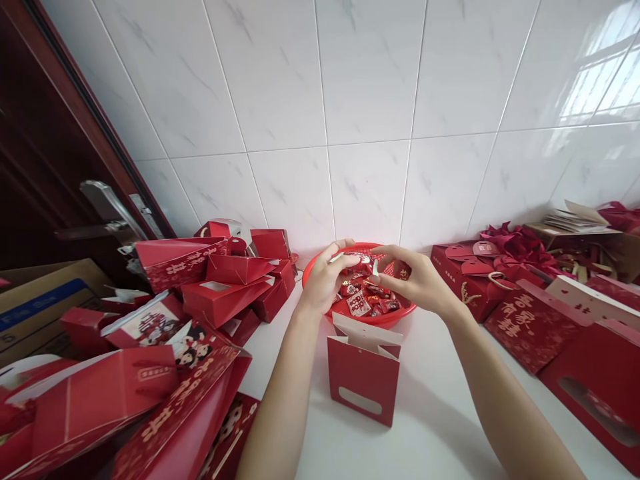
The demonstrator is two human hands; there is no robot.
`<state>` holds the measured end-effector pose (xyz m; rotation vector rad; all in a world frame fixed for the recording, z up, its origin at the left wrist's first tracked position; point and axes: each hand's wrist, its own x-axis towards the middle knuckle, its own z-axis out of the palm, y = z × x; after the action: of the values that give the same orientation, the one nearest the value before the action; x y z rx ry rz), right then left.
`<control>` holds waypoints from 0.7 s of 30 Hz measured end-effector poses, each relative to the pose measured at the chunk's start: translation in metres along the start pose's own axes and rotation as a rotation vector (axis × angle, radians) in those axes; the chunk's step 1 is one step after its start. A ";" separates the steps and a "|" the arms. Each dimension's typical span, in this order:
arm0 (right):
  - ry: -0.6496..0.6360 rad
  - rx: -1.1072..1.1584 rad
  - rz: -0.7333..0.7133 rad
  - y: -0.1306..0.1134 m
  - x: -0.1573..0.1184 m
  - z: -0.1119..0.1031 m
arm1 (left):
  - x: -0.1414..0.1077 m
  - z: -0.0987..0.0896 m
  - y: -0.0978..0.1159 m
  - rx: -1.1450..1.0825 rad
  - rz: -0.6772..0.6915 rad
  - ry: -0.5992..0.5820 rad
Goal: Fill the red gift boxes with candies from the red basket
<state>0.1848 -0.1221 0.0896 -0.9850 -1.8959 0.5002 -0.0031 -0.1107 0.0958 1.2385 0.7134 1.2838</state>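
Red-and-white packet held above the red basket, long axis roughly left to right, white end pointing right. My left hand pinches its left part; my right hand's thumb and forefinger curve about the white end, grip unclear. Red paper bag stands upright nearer me, mouth up.

At the centre of the frame sits the basket, wrapped sweets inside, and right in front, a paper gift box stands on the bench! Lower left, a heap of gift boxes; a carton at the left edge, a door upper left. Lower right, more gift boxes, ribbons behind; tiled wall backing everything.
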 end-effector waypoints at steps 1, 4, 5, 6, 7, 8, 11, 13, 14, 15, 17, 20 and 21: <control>-0.007 0.043 0.011 0.000 0.000 -0.001 | 0.000 0.000 0.001 -0.003 -0.002 -0.005; -0.062 0.169 0.045 -0.001 -0.001 -0.005 | -0.002 -0.001 0.002 -0.011 0.003 -0.012; -0.095 0.212 0.065 -0.002 -0.001 -0.006 | -0.002 -0.001 0.003 -0.012 0.012 -0.012; -0.131 0.256 0.089 -0.002 -0.002 -0.007 | -0.002 -0.001 0.003 -0.014 0.023 -0.011; -0.168 0.302 0.118 -0.002 -0.002 -0.007 | -0.003 -0.001 0.003 -0.015 0.037 -0.008; -0.200 0.346 0.147 -0.002 -0.002 -0.007 | -0.003 -0.001 0.003 -0.011 0.052 -0.006; -0.221 0.462 0.224 -0.002 -0.002 -0.004 | -0.005 -0.001 0.001 0.017 0.099 -0.015; -0.185 0.517 0.261 -0.001 -0.001 0.000 | -0.005 -0.001 0.000 0.039 0.119 -0.043; -0.163 0.533 0.271 -0.001 -0.001 0.001 | -0.005 0.000 -0.001 0.045 0.126 -0.053; -0.142 0.543 0.274 -0.001 -0.001 0.003 | -0.006 0.000 -0.001 0.047 0.130 -0.057; -0.103 0.540 0.266 -0.002 -0.001 0.004 | -0.007 0.001 -0.001 0.045 0.130 -0.048; -0.051 0.508 0.231 -0.006 -0.003 0.004 | -0.009 0.004 0.002 0.040 0.102 -0.054; -0.036 0.496 0.215 -0.008 -0.004 0.003 | -0.010 0.005 0.003 0.045 0.093 -0.065</control>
<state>0.1799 -0.1300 0.0912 -0.8486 -1.5871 1.0616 -0.0017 -0.1222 0.0977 1.3569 0.6477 1.3035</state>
